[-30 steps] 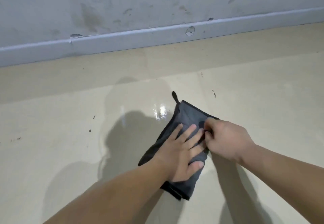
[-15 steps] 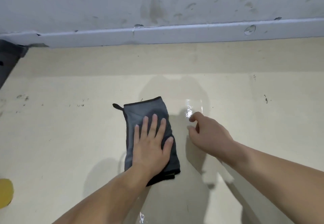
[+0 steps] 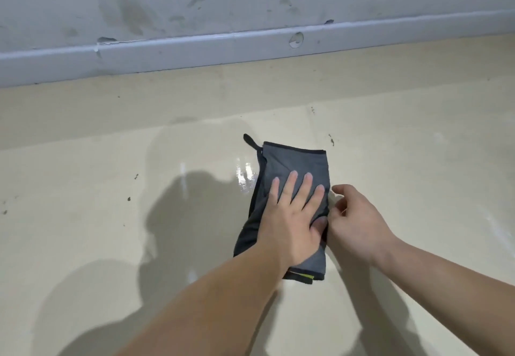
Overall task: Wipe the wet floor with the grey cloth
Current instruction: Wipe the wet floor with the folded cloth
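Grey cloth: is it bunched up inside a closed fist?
No, the left hand presses the grey cloth flat on the floor with straight, spread fingers.

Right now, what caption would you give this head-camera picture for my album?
Left hand presses the folded grey cloth flat on the wet floor; right hand curled beside its edge.

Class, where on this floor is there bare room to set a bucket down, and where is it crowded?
Free: floor between skirting board and grey cloth; floor far left. Crowded: cloth's right edge, where left hand and right hand meet.
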The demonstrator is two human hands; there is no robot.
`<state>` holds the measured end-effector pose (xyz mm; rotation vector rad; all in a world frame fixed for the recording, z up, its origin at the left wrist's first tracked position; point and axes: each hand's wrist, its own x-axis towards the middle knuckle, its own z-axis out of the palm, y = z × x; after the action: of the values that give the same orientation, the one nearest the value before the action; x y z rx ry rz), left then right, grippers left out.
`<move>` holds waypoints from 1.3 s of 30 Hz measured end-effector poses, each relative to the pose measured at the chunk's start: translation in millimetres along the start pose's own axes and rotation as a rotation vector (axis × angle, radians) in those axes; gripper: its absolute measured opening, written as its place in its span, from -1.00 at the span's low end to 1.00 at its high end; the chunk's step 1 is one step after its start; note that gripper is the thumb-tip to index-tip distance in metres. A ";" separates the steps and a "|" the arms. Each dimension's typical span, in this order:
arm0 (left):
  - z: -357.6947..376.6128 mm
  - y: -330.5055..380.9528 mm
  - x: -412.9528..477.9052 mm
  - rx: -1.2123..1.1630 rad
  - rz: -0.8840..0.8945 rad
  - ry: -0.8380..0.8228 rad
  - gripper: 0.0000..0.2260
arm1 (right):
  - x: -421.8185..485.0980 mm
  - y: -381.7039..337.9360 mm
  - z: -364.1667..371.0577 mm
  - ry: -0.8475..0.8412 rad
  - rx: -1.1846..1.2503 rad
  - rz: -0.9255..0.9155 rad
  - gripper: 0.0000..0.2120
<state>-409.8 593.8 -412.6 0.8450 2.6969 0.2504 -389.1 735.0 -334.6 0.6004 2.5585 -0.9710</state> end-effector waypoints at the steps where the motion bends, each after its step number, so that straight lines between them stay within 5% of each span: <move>1: -4.6 8.5 12.5 -0.013 0.032 -0.019 -0.41 | 0.7 6.6 -7.9 0.016 -0.005 0.034 -0.56; 4: -25.1 10.5 40.2 -0.254 0.110 -0.073 -0.50 | 6.8 15.1 -23.8 0.078 -0.063 0.073 -0.59; 6: -33.4 -8.2 41.2 -0.348 0.121 0.039 -0.53 | 11.0 9.2 -19.7 0.097 -0.171 -0.018 -0.58; 10: -41.6 -57.2 23.1 -0.305 0.026 0.196 -0.50 | 14.1 -28.7 28.1 -0.148 -0.398 -0.260 -0.28; 13: -46.6 -82.9 12.7 -0.337 0.012 0.194 -0.50 | 16.5 -54.7 68.5 -0.255 -0.506 -0.092 -0.11; 19: -57.3 -86.3 -4.6 -0.315 0.028 0.201 -0.22 | 12.4 -50.0 93.9 -0.317 -0.696 -0.034 -0.09; 24: -48.5 -55.2 -3.2 -0.348 0.079 0.219 -0.38 | 25.8 -2.8 42.0 -0.370 -0.594 -0.226 -0.05; 34: -95.7 39.1 33.1 -0.072 -0.066 -0.076 -0.42 | 61.0 83.2 -60.3 -0.532 -0.606 -0.237 -0.01; 39: -119.2 93.5 45.0 -0.048 -0.142 -0.304 -0.74 | 60.4 103.9 -39.3 -0.387 -0.567 -0.354 0.05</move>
<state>-435.8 686.9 -287.6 0.6178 2.4413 0.1414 -395.4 848.3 -390.3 -0.1864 2.4448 -0.3577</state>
